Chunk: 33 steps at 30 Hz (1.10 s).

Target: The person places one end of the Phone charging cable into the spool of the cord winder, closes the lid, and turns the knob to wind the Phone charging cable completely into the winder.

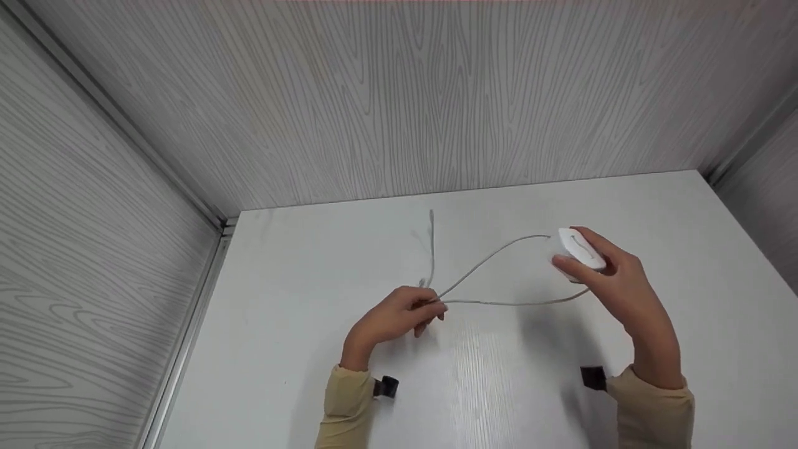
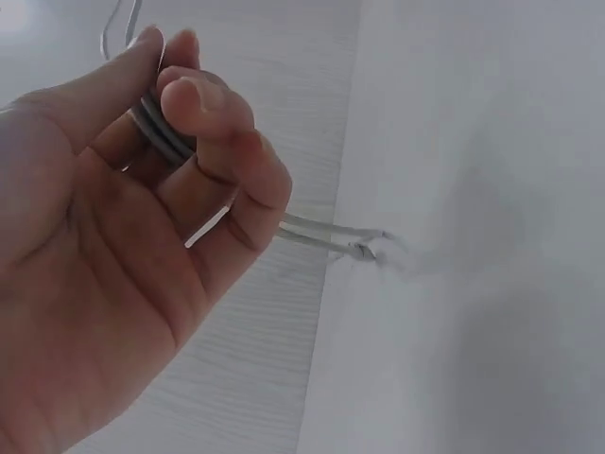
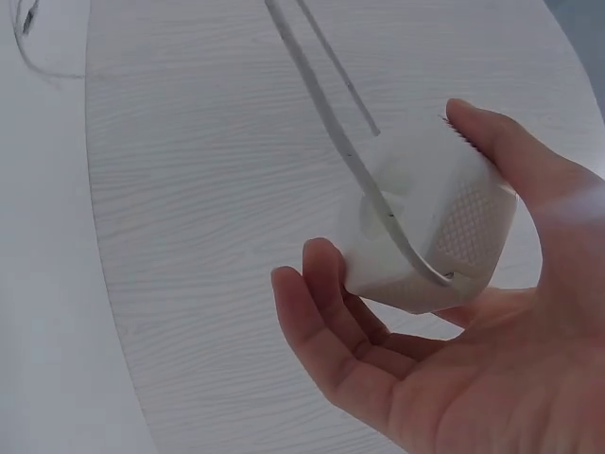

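Note:
My right hand (image 1: 628,290) grips a white blocky device (image 1: 581,249) by its sides, held above the table at the right. In the right wrist view the device (image 3: 406,203) shows a dimpled side patch, and a grey-white cable (image 3: 321,99) runs into it. Two strands of the cable (image 1: 514,304) stretch left from the device to my left hand (image 1: 396,315). There the thumb and fingers pinch a gathered bundle of cable (image 2: 163,137). Past that hand, a loose cable end (image 1: 431,240) points toward the back of the table.
The white table (image 1: 280,299) reaches back to a grey wood-grain panel (image 1: 399,100). Another wood-grain panel (image 1: 81,237) with a metal edge strip stands at the left. Small black pieces (image 1: 389,386) stick out from both sleeves near the wrists.

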Motion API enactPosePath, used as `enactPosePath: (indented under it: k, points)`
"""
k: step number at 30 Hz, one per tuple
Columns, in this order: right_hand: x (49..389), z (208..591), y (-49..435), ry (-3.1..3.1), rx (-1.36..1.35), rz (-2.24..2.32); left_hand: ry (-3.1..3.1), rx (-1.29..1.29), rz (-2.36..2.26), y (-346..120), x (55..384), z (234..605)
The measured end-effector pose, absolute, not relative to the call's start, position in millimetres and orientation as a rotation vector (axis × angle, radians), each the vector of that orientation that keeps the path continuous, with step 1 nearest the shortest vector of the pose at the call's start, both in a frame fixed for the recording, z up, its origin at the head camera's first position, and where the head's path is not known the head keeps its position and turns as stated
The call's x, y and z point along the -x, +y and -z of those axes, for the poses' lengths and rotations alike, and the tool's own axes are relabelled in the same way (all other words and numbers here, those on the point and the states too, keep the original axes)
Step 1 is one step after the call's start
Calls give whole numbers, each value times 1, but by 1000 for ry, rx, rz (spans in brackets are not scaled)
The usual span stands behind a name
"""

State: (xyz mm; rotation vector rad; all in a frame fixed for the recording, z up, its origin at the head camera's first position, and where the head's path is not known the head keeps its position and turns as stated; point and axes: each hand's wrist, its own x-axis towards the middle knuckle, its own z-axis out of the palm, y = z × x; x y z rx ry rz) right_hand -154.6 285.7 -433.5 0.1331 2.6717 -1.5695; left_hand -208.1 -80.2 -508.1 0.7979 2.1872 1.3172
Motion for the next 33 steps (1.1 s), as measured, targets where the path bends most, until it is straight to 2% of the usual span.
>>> enactPosePath:
  k: [12, 18, 24, 33]
  points:
    - [160, 442, 300, 2554, -108, 1665, 1980, -822, -1363, -118, 213, 499]
    - [160, 448, 313, 2493, -118, 1909, 2039, -767, -1339, -132, 213, 495]
    - [158, 453, 326, 2386, -157, 2091, 2084, -747, -1327, -138, 217, 496]
    - [157, 452, 331, 2422, -198, 2084, 2123, -676, -1269, -140, 218, 501]
